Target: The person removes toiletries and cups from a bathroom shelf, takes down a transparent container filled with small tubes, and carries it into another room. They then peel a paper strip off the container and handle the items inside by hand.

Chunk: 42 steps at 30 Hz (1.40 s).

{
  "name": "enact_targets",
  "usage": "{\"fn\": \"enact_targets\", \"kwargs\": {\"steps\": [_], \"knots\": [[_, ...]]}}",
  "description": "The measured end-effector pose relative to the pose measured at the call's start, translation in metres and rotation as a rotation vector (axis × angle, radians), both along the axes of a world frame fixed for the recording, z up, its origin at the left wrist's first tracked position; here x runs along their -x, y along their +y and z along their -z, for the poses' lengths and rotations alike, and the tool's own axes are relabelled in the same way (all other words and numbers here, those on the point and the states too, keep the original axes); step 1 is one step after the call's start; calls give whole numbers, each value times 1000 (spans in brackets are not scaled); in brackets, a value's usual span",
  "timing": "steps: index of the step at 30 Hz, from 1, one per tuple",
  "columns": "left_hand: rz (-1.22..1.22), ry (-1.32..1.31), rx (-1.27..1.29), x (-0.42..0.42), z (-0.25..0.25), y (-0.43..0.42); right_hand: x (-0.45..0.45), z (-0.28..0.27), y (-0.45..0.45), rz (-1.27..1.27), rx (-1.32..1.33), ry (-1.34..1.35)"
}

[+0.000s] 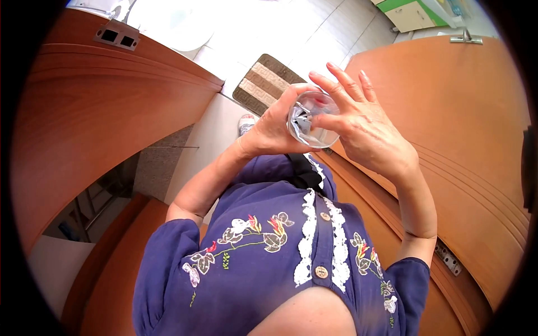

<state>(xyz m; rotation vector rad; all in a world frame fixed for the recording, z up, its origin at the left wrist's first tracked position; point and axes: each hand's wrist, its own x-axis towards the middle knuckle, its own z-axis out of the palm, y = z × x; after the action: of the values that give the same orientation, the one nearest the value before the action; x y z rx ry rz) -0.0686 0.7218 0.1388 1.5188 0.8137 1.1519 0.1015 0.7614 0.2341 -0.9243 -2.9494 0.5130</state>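
My left hand (pixel 274 126) is wrapped round a clear, round transparent container (pixel 328 140), which looks like a drinking glass or jar. Its mouth faces up towards me. Thin grey and white pieces (pixel 303 122) lie inside; I cannot make out what they are. Over the mouth is my right hand (pixel 364 120), its thumb reaching across the rim above those pieces. The other fingers of this hand are stretched out and spread beyond the far side of the container. Nothing visible is gripped in them.
Wooden door panels stand close by, one on the left (pixel 112 106) and one on the right (pixel 443 106). A striped brown mat (pixel 258 84) lies on the light tiled floor (pixel 330 28) ahead. At the upper right is a green and cream cabinet (pixel 412 17).
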Motion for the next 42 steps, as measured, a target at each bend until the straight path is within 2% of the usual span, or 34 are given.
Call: {"fn": "enact_targets", "kwargs": {"steps": [8,12,14,17,24,32,36,42], "knots": [[9,93,-7,-4,-1,-2,-12,11,1,-16,33,54],[17,60,12,22,-54,-17,13,-41,-20,32,81,54],[12,49,32,22,-50,-15,15,-32,-18,41,70,31],[-9,89,20,9,-16,-7,1,7,-14,48,19,25],[-5,156,11,5,-11,-3,-1,17,-15,101,31,-38],[10,214,-44,9,-8,2,-12,33,-4,52,239,286],[60,121,60,9,-17,5,-18,25,5,-1,441,432],[103,59,85,10,-16,7,-26,21,14,27,743,435]]}}
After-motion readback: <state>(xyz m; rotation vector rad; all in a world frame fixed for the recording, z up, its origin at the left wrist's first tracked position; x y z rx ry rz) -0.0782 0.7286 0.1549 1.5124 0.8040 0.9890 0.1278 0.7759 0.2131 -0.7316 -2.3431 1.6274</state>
